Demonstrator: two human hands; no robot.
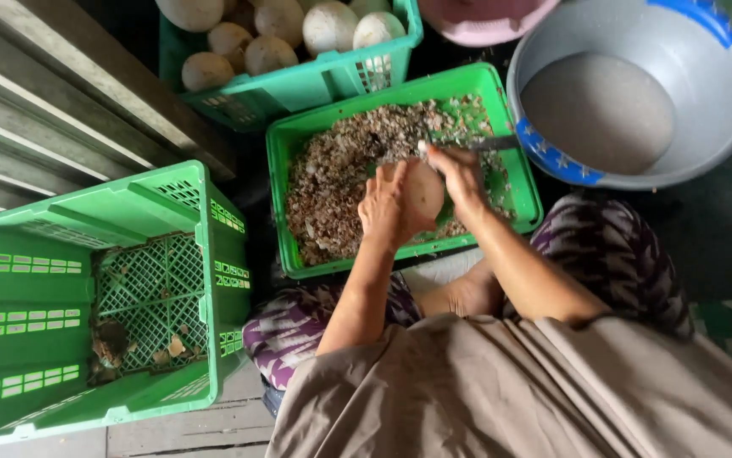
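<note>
Here a round pale coconut (423, 191) is cupped in the left hand (389, 205) above the peel-filled green basket (294, 144), near its front edge. The right hand (459, 174), closed round a knife (489, 143), is pressed to the coconut's right side, the blade pointing right toward the grey basin (722, 110).

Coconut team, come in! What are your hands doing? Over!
Left hand cupping pale peeled coconut. Right hand working knife at its top. Green shavings basket right underneath. Nothing in the way. Over.

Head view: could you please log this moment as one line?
left hand: holds round pale coconut | right hand: grips knife | below: green plastic crate of shavings
</note>
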